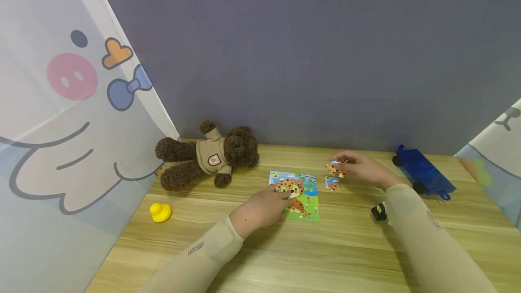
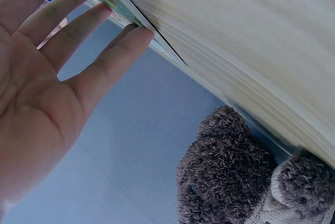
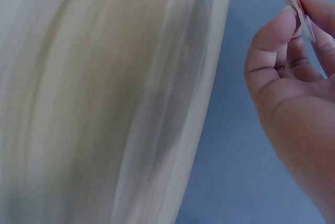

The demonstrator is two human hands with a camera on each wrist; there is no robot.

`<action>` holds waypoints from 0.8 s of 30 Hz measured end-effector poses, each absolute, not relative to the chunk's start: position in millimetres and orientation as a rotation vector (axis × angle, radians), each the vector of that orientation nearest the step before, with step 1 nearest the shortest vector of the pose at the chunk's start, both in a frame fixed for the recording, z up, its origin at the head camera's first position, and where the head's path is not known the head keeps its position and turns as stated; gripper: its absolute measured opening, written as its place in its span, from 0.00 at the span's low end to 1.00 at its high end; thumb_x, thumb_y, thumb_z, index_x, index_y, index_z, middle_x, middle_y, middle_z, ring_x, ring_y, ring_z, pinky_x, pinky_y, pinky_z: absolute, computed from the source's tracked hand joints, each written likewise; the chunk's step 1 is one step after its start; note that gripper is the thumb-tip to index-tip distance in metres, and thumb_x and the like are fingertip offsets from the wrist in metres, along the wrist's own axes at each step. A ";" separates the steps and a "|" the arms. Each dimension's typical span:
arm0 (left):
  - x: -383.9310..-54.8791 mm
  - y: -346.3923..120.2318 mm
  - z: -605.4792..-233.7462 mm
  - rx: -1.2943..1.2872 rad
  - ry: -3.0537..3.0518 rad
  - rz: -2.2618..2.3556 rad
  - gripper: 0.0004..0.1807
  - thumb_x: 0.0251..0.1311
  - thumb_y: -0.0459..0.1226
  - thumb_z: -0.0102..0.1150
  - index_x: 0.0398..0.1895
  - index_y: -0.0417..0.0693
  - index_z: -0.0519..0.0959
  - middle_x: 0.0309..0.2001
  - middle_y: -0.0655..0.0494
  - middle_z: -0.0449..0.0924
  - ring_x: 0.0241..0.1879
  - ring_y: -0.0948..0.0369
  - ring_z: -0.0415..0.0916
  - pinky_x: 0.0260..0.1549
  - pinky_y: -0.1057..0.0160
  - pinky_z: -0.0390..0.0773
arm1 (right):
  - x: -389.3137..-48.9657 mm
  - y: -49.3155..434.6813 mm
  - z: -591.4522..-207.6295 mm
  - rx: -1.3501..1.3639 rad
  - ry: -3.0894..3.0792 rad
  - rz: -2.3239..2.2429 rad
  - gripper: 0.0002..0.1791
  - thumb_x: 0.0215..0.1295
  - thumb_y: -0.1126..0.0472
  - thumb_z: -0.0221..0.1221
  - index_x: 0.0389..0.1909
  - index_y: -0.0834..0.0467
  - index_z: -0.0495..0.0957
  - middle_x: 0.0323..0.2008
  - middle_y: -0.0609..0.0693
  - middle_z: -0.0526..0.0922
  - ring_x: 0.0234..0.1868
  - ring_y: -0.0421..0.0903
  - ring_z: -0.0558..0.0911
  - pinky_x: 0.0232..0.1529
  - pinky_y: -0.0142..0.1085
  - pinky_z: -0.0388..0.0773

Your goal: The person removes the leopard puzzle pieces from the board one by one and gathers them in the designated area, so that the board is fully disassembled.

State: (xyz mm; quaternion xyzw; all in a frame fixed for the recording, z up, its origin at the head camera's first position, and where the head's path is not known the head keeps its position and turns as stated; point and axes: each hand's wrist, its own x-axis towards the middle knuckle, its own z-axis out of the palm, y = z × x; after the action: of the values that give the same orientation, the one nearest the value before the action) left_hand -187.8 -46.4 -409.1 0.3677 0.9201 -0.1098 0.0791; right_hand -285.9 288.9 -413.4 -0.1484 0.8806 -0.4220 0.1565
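A leopard picture puzzle [image 1: 310, 211] lies on the wooden table. My left hand [image 1: 262, 206] rests on its left part, covering some of the picture; the left wrist view shows the fingers [image 2: 107, 75] mostly straight against the puzzle board [image 2: 123, 7]. To the right of the board, my right hand [image 1: 364, 170] pinches a spotted puzzle piece [image 1: 333, 169] between thumb and fingers. Seen from the right wrist, that piece [image 3: 299, 9] is edge-on and raised off the table. Just below it in the head view, a second puzzle piece [image 1: 331, 183] with blue sky lies beside the board.
A brown teddy bear [image 1: 211, 157] in a beige shirt lies at the back left. Nearer on the left sits a yellow rubber duck [image 1: 160, 212]. At the right are a blue toy trailer [image 1: 425, 173] and a small black object [image 1: 379, 212] by my right sleeve. A grey partition [image 1: 305, 58] stands behind.
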 end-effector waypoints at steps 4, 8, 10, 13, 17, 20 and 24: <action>-187.5 -46.4 -409.2 1.090 2.752 -0.318 0.31 0.75 0.52 0.62 0.79 0.65 0.71 0.80 0.64 0.69 0.78 0.55 0.71 0.82 0.58 0.65 | -282.5 302.8 -415.7 -0.390 2.531 -1.167 0.23 0.81 0.49 0.60 0.67 0.59 0.77 0.52 0.58 0.83 0.44 0.48 0.85 0.45 0.41 0.86; -187.1 -46.5 -408.9 1.086 2.753 -0.307 0.32 0.75 0.51 0.63 0.79 0.65 0.71 0.81 0.63 0.69 0.78 0.54 0.70 0.82 0.58 0.66 | -280.4 313.9 -418.7 -0.339 2.511 -1.121 0.22 0.81 0.50 0.60 0.64 0.60 0.78 0.48 0.55 0.84 0.42 0.45 0.83 0.45 0.37 0.85; -187.0 -46.3 -408.6 1.089 2.755 -0.308 0.32 0.74 0.51 0.63 0.79 0.65 0.71 0.80 0.63 0.69 0.78 0.54 0.70 0.82 0.58 0.66 | -280.0 319.4 -421.1 -0.332 2.488 -1.115 0.21 0.81 0.52 0.59 0.64 0.62 0.77 0.48 0.55 0.84 0.42 0.44 0.83 0.45 0.37 0.85; -186.9 -46.0 -408.1 1.100 2.758 -0.321 0.31 0.74 0.51 0.63 0.79 0.65 0.72 0.80 0.63 0.70 0.78 0.55 0.71 0.81 0.58 0.67 | -279.8 325.5 -423.8 -0.326 2.449 -1.125 0.21 0.80 0.53 0.60 0.63 0.64 0.76 0.47 0.55 0.84 0.42 0.43 0.82 0.44 0.36 0.84; -186.4 -46.0 -407.6 1.108 2.761 -0.321 0.31 0.74 0.51 0.63 0.78 0.65 0.73 0.79 0.63 0.71 0.77 0.55 0.71 0.81 0.58 0.67 | -280.3 329.1 -426.1 -0.340 2.436 -1.101 0.19 0.79 0.55 0.61 0.60 0.65 0.78 0.40 0.53 0.83 0.37 0.42 0.80 0.39 0.36 0.81; -186.4 -46.2 -407.6 1.118 2.763 -0.325 0.31 0.74 0.51 0.63 0.78 0.64 0.73 0.79 0.62 0.71 0.77 0.55 0.72 0.81 0.58 0.67 | -280.9 329.3 -427.7 -0.376 2.430 -1.092 0.16 0.78 0.58 0.61 0.57 0.66 0.79 0.35 0.51 0.81 0.33 0.41 0.77 0.35 0.36 0.78; -186.2 -46.3 -406.8 1.120 2.764 -0.326 0.31 0.74 0.50 0.63 0.78 0.63 0.73 0.79 0.62 0.71 0.77 0.54 0.73 0.81 0.57 0.68 | -281.6 327.0 -428.6 -0.410 2.417 -1.086 0.15 0.77 0.60 0.61 0.55 0.67 0.79 0.35 0.51 0.80 0.33 0.41 0.76 0.35 0.35 0.76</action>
State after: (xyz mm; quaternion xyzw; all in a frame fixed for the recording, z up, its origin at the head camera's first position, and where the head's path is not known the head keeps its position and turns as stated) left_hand -186.2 -46.3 -406.8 0.3725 0.9189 -0.1086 0.0708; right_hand -281.6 327.0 -428.6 -0.1488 0.8776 -0.3944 0.2282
